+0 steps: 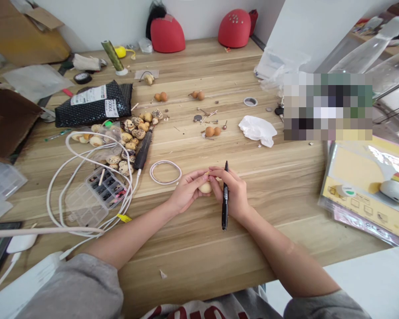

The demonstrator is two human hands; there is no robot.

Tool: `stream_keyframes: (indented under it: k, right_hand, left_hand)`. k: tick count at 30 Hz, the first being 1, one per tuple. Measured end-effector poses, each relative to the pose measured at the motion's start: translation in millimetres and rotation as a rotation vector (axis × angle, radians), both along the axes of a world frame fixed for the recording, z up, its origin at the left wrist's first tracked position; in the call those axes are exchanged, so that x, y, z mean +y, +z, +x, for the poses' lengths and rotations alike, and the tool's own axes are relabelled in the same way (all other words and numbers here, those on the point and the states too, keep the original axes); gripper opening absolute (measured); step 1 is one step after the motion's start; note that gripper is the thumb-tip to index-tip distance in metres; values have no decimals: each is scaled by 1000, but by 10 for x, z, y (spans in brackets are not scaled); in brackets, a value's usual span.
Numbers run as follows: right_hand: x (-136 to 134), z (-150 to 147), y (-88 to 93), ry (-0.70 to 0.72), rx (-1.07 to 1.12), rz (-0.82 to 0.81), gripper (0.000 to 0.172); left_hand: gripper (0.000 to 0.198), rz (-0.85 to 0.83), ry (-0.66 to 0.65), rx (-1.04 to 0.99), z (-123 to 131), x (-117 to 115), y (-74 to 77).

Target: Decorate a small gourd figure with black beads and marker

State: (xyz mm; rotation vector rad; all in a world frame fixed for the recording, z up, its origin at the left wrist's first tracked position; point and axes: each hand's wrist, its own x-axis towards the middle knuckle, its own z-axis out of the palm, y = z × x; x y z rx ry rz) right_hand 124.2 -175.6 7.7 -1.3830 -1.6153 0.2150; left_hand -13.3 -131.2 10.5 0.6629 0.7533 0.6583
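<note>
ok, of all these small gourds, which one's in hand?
The pale, unmarked gourd, held between the left hand and right hand. The others lie on the table: dark-patterned ones piled by the rotary tool, and tan ones farther off.

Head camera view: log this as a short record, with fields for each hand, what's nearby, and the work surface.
Left hand: holding a small pale gourd
Right hand: gripping a black marker, fingers against the gourd
Nearby: white cord loop, black pen-shaped power tool, heap of patterned gourds
Surface: wooden table
</note>
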Motion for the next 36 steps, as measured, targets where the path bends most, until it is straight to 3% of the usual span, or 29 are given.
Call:
stream_keyframes:
  k: [25,36]
  right_hand:
    - [2,3,11,9,-1,8,11]
    - [17,17,-14,7,-72,53,15]
  left_hand:
    - [26,-49,41,-24,32,8,64]
    - [26,-37,77,-8,18,19,3]
